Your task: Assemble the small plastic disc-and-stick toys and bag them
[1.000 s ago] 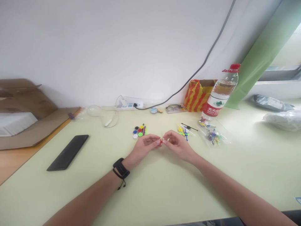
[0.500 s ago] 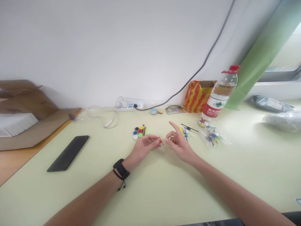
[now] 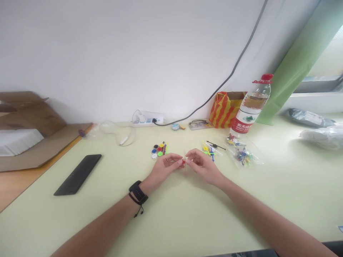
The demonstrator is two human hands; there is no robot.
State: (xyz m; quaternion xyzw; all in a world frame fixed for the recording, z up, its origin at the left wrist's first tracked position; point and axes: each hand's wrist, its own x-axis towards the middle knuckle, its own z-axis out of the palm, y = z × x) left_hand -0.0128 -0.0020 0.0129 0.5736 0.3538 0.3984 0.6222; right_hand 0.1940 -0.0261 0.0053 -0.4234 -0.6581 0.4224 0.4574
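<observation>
My left hand (image 3: 162, 168) is closed, its thumb and fingers pinching a small red plastic spinner (image 3: 183, 162). A faint upright streak beside the red centre looks like the spinner's arrow blurred by motion. Close on its right is my right hand (image 3: 201, 165), fingers bent, with a gap between thumb and index fingertips; I see nothing held in it. Whether a fingertip touches the spinner is not clear. Behind the left hand lie several coloured round discs (image 3: 160, 149) and thin pieces. Past the right hand are loose yellow, blue and white arrow pieces (image 3: 211, 151) and a black arrow spinner (image 3: 215, 146).
A clear bag of small coloured parts (image 3: 243, 156) lies at the right, before a water bottle (image 3: 248, 110) and a striped bag (image 3: 224, 111). A black flat case (image 3: 78, 174) lies left. Along the wall are a power strip (image 3: 148, 119), glasses (image 3: 198, 123) and a cardboard box (image 3: 29, 110).
My right index finger, stretched upward before, has bent down beside the spinner. The spinner's red arrow, distinct before, is now a blurred streak. The left hand stays in place.
</observation>
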